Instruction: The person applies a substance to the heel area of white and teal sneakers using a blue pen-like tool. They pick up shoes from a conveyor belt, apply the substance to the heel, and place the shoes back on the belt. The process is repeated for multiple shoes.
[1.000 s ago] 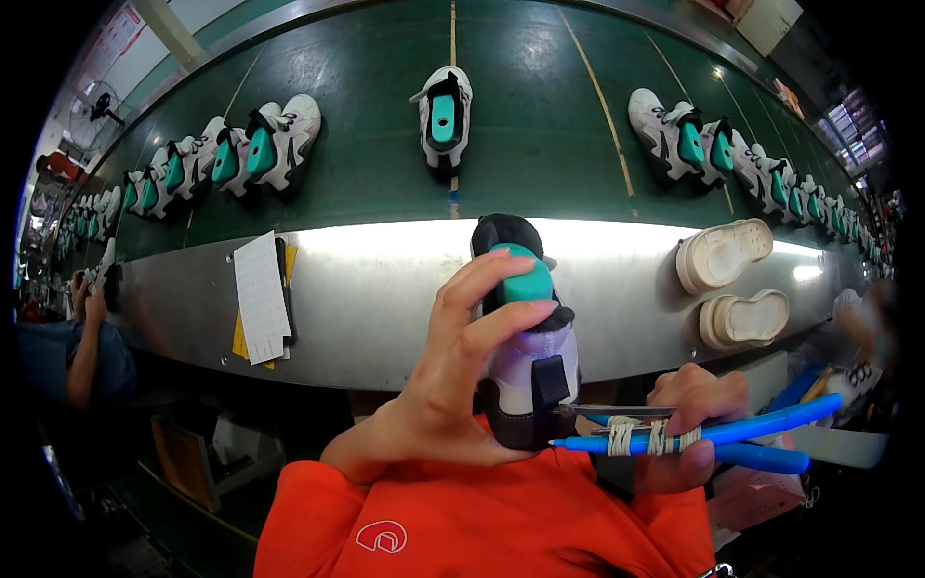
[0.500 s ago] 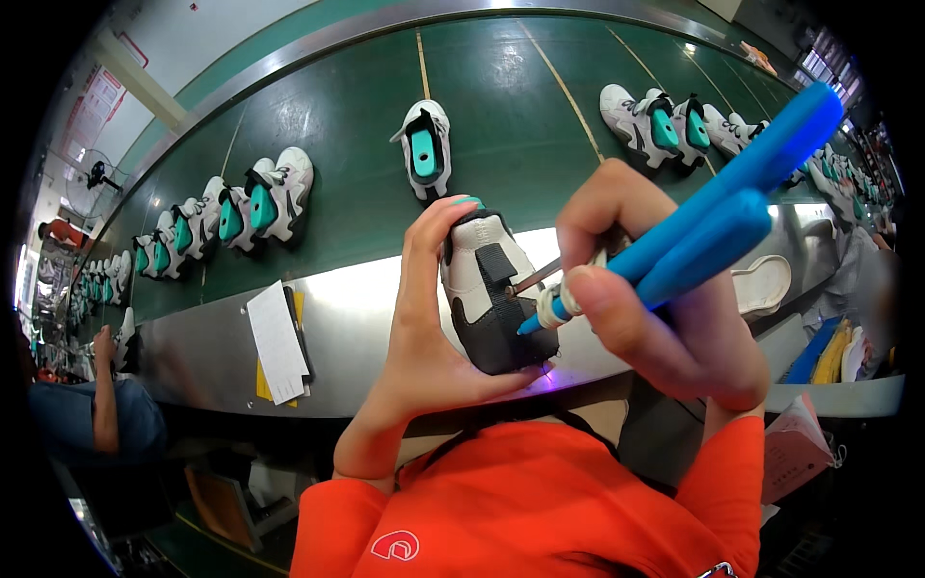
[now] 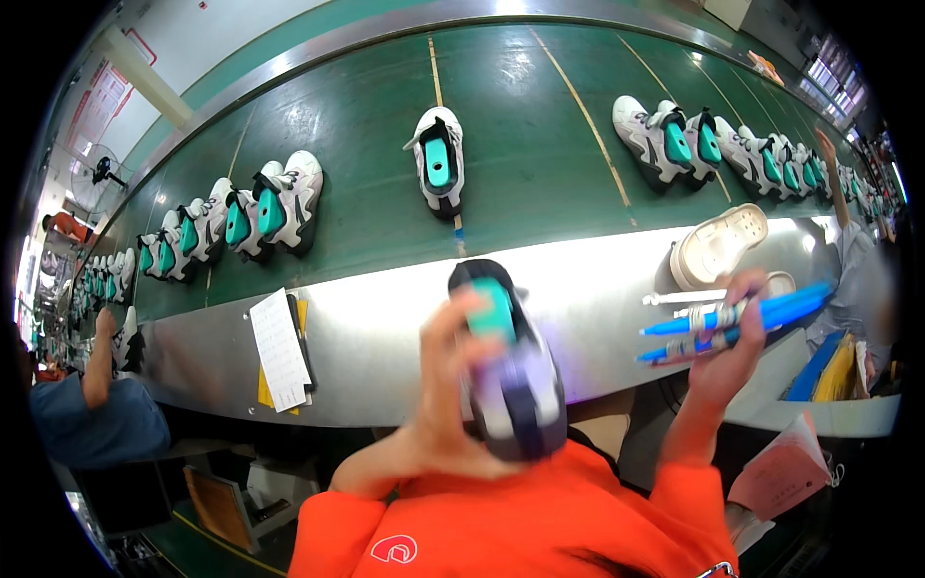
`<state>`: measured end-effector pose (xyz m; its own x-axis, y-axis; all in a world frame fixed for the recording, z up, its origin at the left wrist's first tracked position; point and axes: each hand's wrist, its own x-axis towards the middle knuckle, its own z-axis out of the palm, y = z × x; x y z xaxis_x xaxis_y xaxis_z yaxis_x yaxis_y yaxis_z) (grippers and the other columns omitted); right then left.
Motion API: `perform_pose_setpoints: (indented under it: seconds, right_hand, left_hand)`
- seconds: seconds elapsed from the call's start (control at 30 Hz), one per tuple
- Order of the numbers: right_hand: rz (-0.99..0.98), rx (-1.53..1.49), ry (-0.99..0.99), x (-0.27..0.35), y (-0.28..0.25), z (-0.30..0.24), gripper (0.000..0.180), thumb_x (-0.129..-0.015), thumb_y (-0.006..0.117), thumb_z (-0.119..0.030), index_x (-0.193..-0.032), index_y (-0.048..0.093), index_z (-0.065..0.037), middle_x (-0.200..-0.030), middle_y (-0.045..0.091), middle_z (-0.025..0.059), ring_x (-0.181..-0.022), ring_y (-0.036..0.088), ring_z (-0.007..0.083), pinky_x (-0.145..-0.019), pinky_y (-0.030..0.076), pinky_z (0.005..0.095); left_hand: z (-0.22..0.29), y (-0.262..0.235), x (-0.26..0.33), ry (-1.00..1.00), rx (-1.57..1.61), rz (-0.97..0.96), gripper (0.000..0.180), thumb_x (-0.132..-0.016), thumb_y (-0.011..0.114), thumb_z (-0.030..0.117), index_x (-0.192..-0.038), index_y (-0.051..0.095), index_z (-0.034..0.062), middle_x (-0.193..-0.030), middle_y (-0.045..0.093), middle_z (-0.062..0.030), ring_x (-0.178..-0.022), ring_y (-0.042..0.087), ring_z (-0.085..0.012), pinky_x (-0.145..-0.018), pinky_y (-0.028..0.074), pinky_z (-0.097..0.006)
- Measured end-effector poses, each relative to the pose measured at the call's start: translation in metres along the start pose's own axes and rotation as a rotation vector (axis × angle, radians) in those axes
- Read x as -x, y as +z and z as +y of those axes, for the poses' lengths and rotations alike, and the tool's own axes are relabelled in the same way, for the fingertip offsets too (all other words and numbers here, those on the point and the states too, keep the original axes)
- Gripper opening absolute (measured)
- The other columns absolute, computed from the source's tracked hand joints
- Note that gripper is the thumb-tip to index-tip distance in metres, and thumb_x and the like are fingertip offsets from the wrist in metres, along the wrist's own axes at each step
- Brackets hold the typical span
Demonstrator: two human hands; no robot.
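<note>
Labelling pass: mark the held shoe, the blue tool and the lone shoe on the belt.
held shoe (image 3: 509, 385), head view, white and dark upper
blue tool (image 3: 761, 313), head view, middle of its handles
lone shoe (image 3: 438, 162), head view, teal tongue

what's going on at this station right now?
A person in an orange top holds a white, black and teal sneaker up in the left hand, blurred in this frame. The right hand is off to the side gripping blue tools, apart from the shoe. Beyond them a green conveyor belt carries more matching sneakers, one alone in the middle. Pale soles and papers lie on the metal ledge.
</note>
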<state>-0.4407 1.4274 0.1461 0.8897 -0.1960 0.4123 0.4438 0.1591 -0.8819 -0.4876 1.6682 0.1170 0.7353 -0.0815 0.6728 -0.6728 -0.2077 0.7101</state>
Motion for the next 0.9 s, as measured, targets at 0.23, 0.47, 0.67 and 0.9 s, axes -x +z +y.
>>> perform_pose_setpoints:
  seconds: [0.23, 0.47, 0.67, 0.9]
  right_hand:
    - [0.221, -0.02, 0.261, 0.044, -0.031, 0.047, 0.022, -0.087, 0.043, -0.029, -0.083, 0.039, -0.008, -0.069, 0.038, 0.0028, -0.05, 0.038, 0.0071, -0.047, 0.032, 0.0195]
    - [0.217, -0.079, 0.185, 0.042, -0.036, 0.039, 0.021, -0.087, 0.044, -0.027, -0.084, 0.04, -0.007, -0.072, 0.04, 0.004, -0.05, 0.039, 0.0075, -0.047, 0.034, 0.0197]
    - [0.165, -0.071, 0.241, 0.055, -0.03, 0.042, 0.019, -0.088, 0.043, -0.026, -0.083, 0.041, -0.008, -0.07, 0.041, 0.0033, -0.05, 0.04, 0.0069, -0.046, 0.034, 0.0191]
    - [0.146, -0.119, 0.342, 0.067, -0.039, 0.048, 0.019, -0.087, 0.045, -0.025, -0.082, 0.044, -0.007, -0.069, 0.043, 0.0026, -0.052, 0.042, 0.0078, -0.049, 0.035, 0.0204]
  left_hand:
    - [-0.067, 0.033, 0.112, 0.688, -0.371, -0.269, 0.054, -0.074, 0.065, 0.022, -0.117, 0.038, 0.0394, -0.131, 0.04, 0.0012, -0.123, 0.035, -0.0192, -0.108, 0.017, -0.049]
    - [-0.113, 0.028, -0.009, 0.307, -0.156, -0.782, 0.048, -0.069, 0.072, 0.04, -0.113, 0.057, 0.0296, -0.138, 0.033, -0.0109, -0.127, 0.031, -0.036, -0.104, 0.023, -0.054]
    - [-0.19, 0.04, -0.034, -0.244, -0.305, 0.43, 0.105, -0.058, 0.082, 0.024, -0.137, 0.014, 0.0099, -0.138, 0.015, -0.019, -0.128, 0.021, -0.0372, -0.104, 0.023, -0.045]
    - [-0.279, -0.014, -0.071, -0.389, -0.374, 0.374, 0.09, -0.058, 0.08, 0.025, -0.132, 0.032, 0.0058, -0.127, 0.043, -0.0184, -0.116, 0.044, -0.0325, -0.094, 0.037, -0.038]
